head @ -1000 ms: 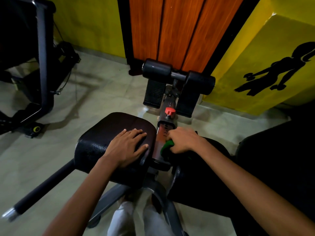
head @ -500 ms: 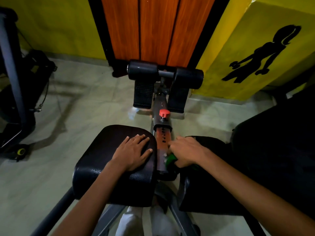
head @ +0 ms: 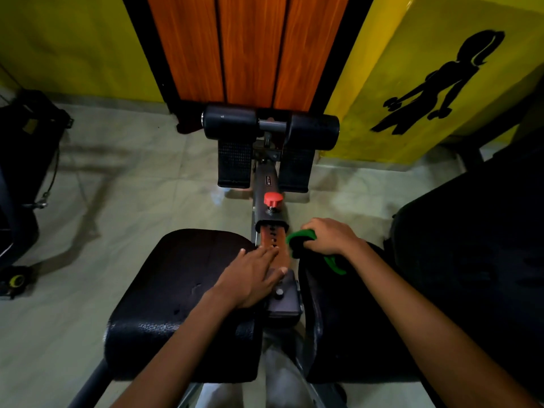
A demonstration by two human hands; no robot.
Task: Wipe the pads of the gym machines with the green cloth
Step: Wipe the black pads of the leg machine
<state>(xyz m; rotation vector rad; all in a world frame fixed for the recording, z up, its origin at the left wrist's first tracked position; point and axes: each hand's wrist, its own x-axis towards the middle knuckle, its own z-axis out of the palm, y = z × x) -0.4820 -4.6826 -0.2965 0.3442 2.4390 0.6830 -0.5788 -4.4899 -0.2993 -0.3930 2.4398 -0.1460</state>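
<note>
While curled fingers [head: 316,244] bunch the green cloth [head: 303,240] atop the right pad [head: 347,319], right hand [head: 332,237] gripping; left hand [head: 250,278] flat, fingers straight, across left pad [head: 176,290] and centre rail [head: 272,240]. Beyond: red knob [head: 273,198], roller pads [head: 270,125], yellow wall [head: 73,45].

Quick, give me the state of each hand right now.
Left hand: open, fingers straight, resting on the left pad.
Right hand: closed, gripping the green cloth.

A small dark label [head: 268,178] sits on the machine's centre beam [head: 266,184] above the red knob [head: 273,199]; its lettering is too small to read.
</note>
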